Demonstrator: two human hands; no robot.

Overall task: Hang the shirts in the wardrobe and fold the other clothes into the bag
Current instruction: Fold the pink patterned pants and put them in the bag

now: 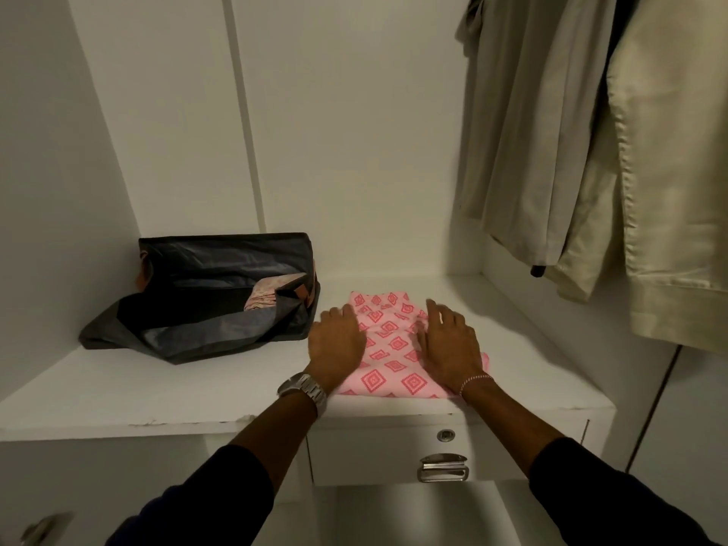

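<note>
A folded pink cloth with a red diamond pattern [394, 348] lies on the white wardrobe shelf [157, 388]. My left hand [337, 340] rests flat on its left edge, fingers straight. On the cloth's right side my right hand [451, 344] presses down with its fingers spread. To the left stands a dark grey bag [205, 309], open at the top, with a pale patterned cloth [272, 295] folded inside. Beige shirts [591, 151] hang at the upper right.
A drawer with a metal handle [443, 468] and a round lock [446, 435] sits below the shelf's front edge. White wardrobe walls close in behind and to the left. Another metal handle [43, 530] shows at the bottom left.
</note>
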